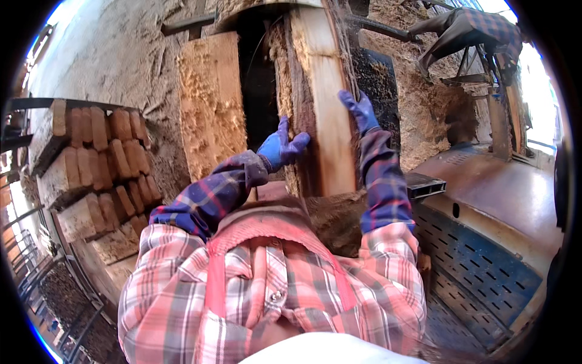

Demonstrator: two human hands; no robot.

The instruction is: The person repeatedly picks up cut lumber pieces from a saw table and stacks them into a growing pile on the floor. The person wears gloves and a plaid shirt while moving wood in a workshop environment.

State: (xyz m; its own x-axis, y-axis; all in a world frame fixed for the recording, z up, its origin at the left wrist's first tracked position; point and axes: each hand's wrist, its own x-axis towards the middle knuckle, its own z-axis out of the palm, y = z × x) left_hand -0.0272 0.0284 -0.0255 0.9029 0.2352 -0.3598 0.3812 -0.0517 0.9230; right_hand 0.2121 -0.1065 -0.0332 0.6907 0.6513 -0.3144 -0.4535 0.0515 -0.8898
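A thick wooden slab (pixel 324 91) lies lengthwise in front of me, with a pale sawn face and rough brown bark along its left side. My left hand (pixel 282 147), in a blue-purple glove, grips the slab's bark side near its close end, the thumb across the bark and a finger stretched forward. On the opposite edge, a little farther off, my right hand (pixel 362 112) is closed on the slab in a matching glove; its thumb shows on top, while other fingers are partly hidden. The slab's far end passes under a curved machine part (pixel 260 13).
Left of a dark gap stands a sawdust-covered board (pixel 212 103). Stacked wooden blocks (pixel 100 164) fill the left side. At right are a slotted blue metal panel (pixel 479 261) and a metal sheet (pixel 503 194). Another person (pixel 467 36) is at the far right.
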